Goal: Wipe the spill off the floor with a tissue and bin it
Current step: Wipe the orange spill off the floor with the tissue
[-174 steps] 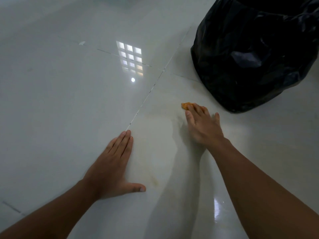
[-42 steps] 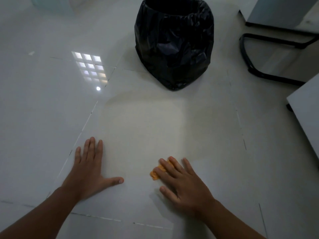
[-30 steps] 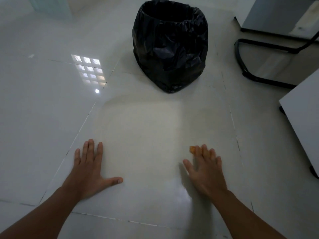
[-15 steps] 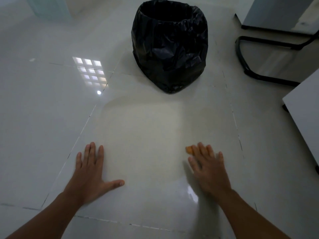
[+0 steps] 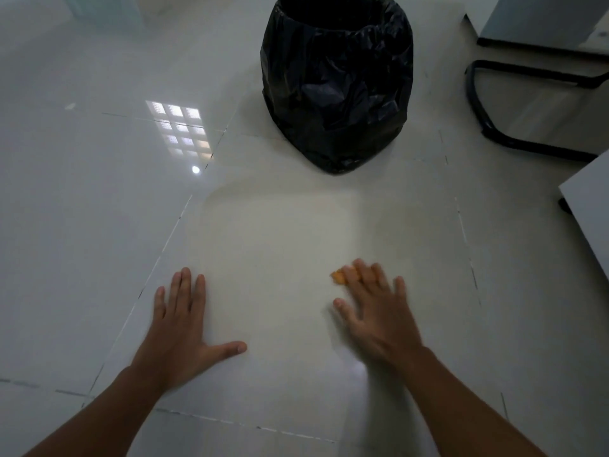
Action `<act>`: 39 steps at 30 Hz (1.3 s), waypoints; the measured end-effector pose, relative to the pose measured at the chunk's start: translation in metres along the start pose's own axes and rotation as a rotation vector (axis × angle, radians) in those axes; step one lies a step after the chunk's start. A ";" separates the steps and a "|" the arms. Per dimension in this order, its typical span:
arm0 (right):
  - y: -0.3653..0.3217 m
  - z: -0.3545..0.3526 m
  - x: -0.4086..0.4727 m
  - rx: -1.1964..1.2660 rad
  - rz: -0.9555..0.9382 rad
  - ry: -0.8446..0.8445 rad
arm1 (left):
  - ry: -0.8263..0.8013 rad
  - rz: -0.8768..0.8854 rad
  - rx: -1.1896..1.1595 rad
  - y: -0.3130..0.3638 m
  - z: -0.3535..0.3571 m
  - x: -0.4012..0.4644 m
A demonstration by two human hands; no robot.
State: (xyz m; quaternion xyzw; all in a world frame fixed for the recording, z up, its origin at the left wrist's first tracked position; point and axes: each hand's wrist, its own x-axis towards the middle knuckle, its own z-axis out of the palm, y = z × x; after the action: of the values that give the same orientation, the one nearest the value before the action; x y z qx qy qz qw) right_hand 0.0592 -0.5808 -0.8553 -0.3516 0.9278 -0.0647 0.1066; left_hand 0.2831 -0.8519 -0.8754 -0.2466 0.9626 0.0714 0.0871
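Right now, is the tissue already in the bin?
No. The orange tissue lies on the floor under the right hand, short of the bin.

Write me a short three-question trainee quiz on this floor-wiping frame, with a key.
1. True or false: the orange-stained tissue is already inside the black-lined bin.
2. Which hand presses the tissue to the floor? A) left hand B) right hand
3. Fill in: the left hand rests ____ on the tile, holding nothing.

Key: 1 false, it lies under the right hand's fingertips; 2 B; 3 flat.
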 end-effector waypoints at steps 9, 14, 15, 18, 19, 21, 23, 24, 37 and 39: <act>0.039 -0.030 0.087 0.132 0.311 -0.106 | 0.069 0.026 0.011 0.001 0.003 -0.001; 0.015 -0.033 0.128 0.136 0.169 -0.129 | 0.055 0.037 0.032 0.001 0.002 -0.002; 0.015 -0.034 0.136 0.137 0.149 -0.137 | 0.052 0.037 0.037 0.001 0.002 -0.002; 0.024 -0.037 0.158 0.099 0.119 -0.125 | 0.042 0.035 0.041 0.001 0.003 -0.001; 0.029 -0.039 0.164 0.092 0.130 -0.118 | 0.043 0.036 0.044 0.001 0.003 -0.001; 0.040 -0.044 0.172 0.108 0.202 -0.111 | 0.050 0.038 0.049 0.001 0.002 -0.002; 0.055 -0.046 0.167 0.140 0.319 -0.082 | 0.057 0.045 0.041 0.001 0.002 -0.002; 0.062 -0.046 0.160 0.152 0.368 -0.069 | 0.060 0.047 0.037 0.001 0.001 -0.002; 0.012 -0.014 0.025 0.205 0.403 0.026 | 0.048 0.022 -0.004 0.001 -0.002 -0.004; -0.011 -0.007 0.006 0.212 0.309 0.019 | 0.047 0.019 -0.009 0.002 -0.003 -0.004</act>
State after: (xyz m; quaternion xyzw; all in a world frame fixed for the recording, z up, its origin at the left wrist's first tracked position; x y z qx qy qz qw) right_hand 0.0599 -0.5924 -0.8476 -0.1913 0.9597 -0.1482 0.1427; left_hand 0.2853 -0.8489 -0.8711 -0.2395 0.9663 0.0706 0.0625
